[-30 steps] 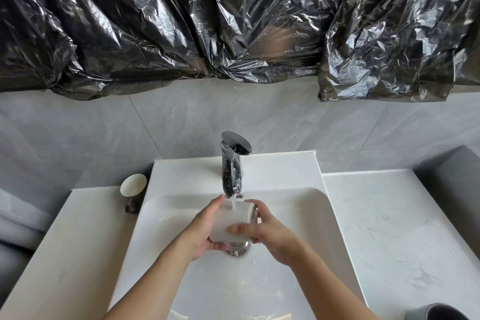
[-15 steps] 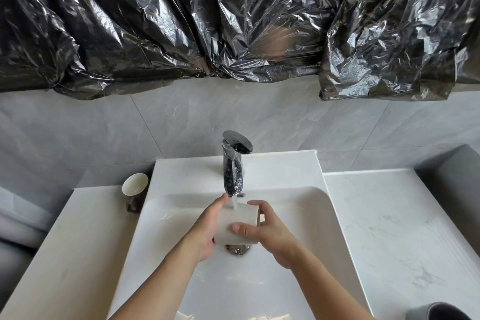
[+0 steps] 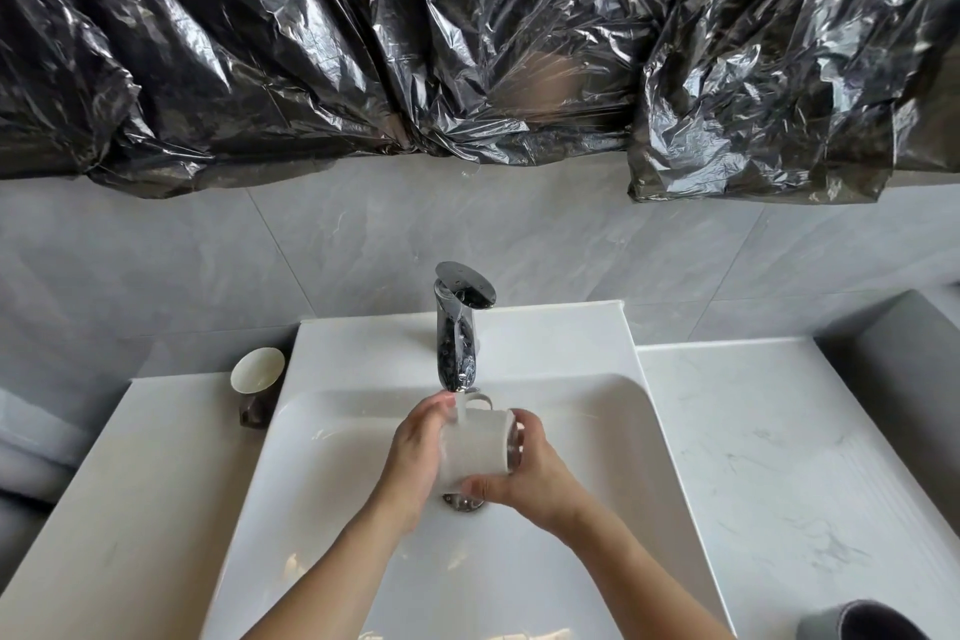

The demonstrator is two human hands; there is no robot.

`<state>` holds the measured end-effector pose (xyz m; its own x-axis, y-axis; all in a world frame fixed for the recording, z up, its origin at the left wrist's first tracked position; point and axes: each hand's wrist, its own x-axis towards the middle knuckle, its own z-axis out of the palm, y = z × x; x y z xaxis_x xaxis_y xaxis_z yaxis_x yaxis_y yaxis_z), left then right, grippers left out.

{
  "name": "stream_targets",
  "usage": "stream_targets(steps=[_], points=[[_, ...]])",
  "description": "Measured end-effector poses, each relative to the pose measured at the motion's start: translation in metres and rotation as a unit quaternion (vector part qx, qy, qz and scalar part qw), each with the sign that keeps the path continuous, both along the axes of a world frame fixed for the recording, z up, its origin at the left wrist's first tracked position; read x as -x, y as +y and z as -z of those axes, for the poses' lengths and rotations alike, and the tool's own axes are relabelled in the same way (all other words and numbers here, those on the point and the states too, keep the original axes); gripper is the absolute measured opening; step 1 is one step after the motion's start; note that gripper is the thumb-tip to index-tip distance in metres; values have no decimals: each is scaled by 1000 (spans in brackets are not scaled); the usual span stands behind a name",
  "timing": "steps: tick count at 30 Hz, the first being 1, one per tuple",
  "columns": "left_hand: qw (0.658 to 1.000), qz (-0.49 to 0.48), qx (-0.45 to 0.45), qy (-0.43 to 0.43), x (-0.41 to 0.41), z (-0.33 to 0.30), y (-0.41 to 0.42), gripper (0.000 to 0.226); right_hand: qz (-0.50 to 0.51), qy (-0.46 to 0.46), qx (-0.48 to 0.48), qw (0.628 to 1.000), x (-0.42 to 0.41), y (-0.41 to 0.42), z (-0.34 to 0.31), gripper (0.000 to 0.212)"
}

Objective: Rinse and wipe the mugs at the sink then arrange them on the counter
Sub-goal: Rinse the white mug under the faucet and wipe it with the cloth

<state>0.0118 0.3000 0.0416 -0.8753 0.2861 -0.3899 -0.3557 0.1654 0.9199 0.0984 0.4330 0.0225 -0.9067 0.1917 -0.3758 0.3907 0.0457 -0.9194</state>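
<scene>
So the thing to look at here is how the plain white ceramic mug (image 3: 475, 447) sits between the two hands. It's held on its side over the white rectangular basin (image 3: 613, 437), long axis running roughly left to right, and the open mouth seems to face the right side. Its handle (image 3: 478, 399) points up and away from the person, right under the chrome faucet (image 3: 457, 327), with the thin stream of water landing on the mug's upper wall just beside that handle.

The left hand (image 3: 415, 452) is cupped against the mug's left end, fingers curled up over the top near the stream. The right hand (image 3: 524, 470) wraps the right end, thumb pressed along the near side and fingers curling round the rim. Both hands have hold of it and neither is clearly nearer. It hangs directly above the metal drain (image 3: 462, 502).

My guess is that any turn to rinse the inside rolls about that left-right axis.

Another cup, pale inside and dark outside (image 3: 257, 379), sits on the white counter (image 3: 104, 509) left of the basin, and a grey mug (image 3: 862, 621) peeks in at bottom right.
</scene>
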Motion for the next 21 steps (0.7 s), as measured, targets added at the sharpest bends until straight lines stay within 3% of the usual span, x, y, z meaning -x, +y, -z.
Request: stream_targets(steps=[5, 9, 17, 21], points=[[999, 14, 30, -19, -1, 12, -7, 25, 13, 5, -53, 999, -3, 5, -5, 77], [998, 20, 37, -35, 3, 10, -6, 24, 0, 44, -84, 996, -4, -1, 0, 88], [989, -47, -31, -135, -3, 9, -12, 42, -11, 72, -50, 996, 3, -14, -21, 93], [977, -58, -88, -186, -2, 6, -7, 45, 12, 87, -63, 994, 9, -20, -24, 84]])
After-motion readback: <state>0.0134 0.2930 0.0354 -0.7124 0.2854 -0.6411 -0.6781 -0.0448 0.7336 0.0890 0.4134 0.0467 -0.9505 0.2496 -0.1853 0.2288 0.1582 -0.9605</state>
